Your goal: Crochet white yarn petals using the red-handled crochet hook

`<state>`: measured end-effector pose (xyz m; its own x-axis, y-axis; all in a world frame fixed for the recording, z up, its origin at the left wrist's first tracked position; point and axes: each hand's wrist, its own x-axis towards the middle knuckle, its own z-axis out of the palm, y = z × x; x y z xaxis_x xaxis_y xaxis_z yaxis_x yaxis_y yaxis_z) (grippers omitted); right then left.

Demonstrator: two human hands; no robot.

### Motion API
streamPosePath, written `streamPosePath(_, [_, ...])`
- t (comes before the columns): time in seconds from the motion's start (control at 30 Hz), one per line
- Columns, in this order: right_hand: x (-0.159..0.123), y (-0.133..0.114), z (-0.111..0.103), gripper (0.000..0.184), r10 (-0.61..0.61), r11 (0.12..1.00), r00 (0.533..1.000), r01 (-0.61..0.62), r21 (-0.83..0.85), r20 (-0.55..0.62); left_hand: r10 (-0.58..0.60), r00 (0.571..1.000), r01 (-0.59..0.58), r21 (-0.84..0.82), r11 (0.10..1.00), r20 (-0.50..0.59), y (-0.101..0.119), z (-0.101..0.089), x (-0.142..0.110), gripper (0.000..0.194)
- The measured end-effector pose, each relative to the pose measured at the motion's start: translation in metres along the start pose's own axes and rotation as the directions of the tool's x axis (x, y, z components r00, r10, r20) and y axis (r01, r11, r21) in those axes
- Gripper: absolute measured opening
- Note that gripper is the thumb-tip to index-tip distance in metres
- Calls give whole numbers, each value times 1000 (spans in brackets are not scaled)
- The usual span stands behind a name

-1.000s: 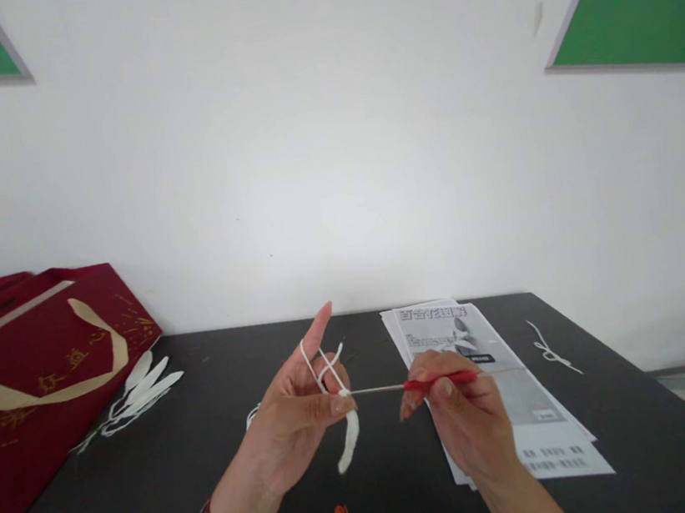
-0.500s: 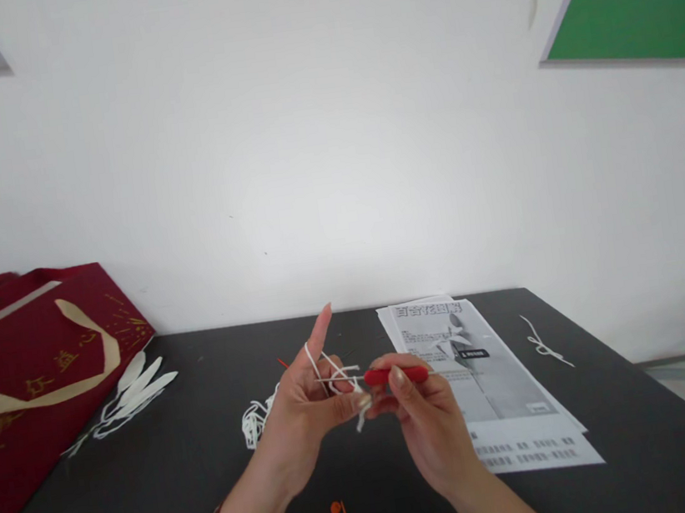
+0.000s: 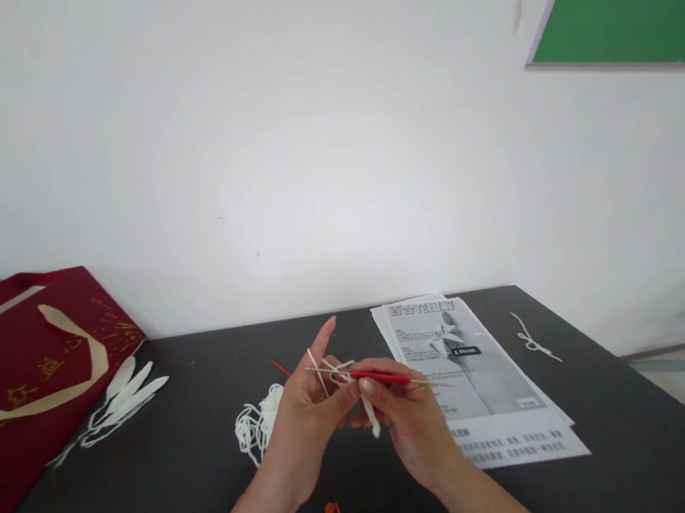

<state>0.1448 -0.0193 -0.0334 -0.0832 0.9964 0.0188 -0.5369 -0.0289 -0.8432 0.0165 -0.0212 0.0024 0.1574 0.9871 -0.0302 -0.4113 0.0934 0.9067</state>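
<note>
Centrally, above the desk, the left hand has its grip pinched on a narrow white yarn piece, a strand over its raised index finger; keeping that taut should help. Alongside, the right hand has its grip closed around a red-handled crochet hook, best held lightly. Left to right, a yarn heap is partly covered; how hook meets yarn is indistinct.

A slim crochet hook is slanting across the lower middle of the frame, its thin shaft pointing left, its red handle dipping slightly to the right. White yarn strands are crossing around the shaft. A small, narrow white strip is hanging just below the handle. Loose white yarn coils are lying farther left in a tangled heap.
</note>
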Motion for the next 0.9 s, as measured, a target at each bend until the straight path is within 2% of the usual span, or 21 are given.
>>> streamPosePath(0.17, [2,-7,2,20,34,999,999,-33,27,-2,10,999,-12,35,999,47,1,-3,1,79])
streamPosePath(0.3, [4,-14,4,22,77,995,996,-73,75,-47,23,996,-29,72,997,81,3,-11,6,72])
streamPosePath(0.4, [4,-17,3,22,75,994,996,-70,87,-56,57,996,-67,147,987,76,6,-17,9,68])
streamPosePath(0.5, [3,-20,3,21,56,996,997,-52,75,-50,42,990,-70,200,977,137,10,-23,11,66])
streamPosePath(0.7, [1,-23,4,18,35,999,999,-35,36,-7,3,948,-29,76,997,318,12,-24,10,68])
streamPosePath(0.9, [0,-22,5,19,53,998,998,-54,35,18,-8,951,1,24,1000,309,9,-24,11,70])
